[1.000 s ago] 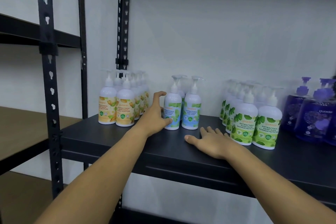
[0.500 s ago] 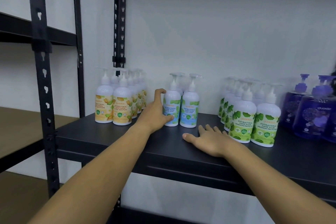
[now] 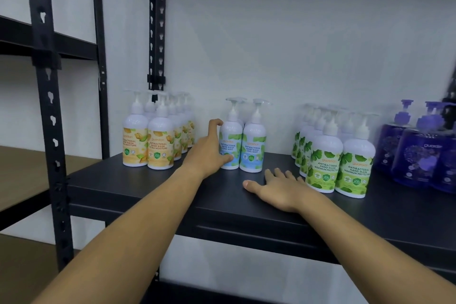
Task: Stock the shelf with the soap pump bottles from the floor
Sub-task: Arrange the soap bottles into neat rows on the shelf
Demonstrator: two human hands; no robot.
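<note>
Head view: the cool mint bottle [image 3: 230, 144] is gripped at mid-body by the left hand [image 3: 209, 150], fingers curled round it on the black shelf [image 3: 148, 187]. Smooth, rigid plastic, likely hefty if full; the pump neck is best avoided. The second mint bottle [image 3: 253, 147] touches it beyond the fingertips; orange-label bottles [image 3: 158, 147] crowd behind the knuckles. The right hand [image 3: 281, 189] is laid flat, fingers spread, holding nothing, just beside the green-label bottles [image 3: 325, 165].

Four bottle groups [image 3: 158, 140] are stood in rows on the shelf [image 3: 148, 187]. The mint pair [image 3: 243, 145] is placed centrally. The left hand [image 3: 209, 153] is set against its left bottle.
</note>
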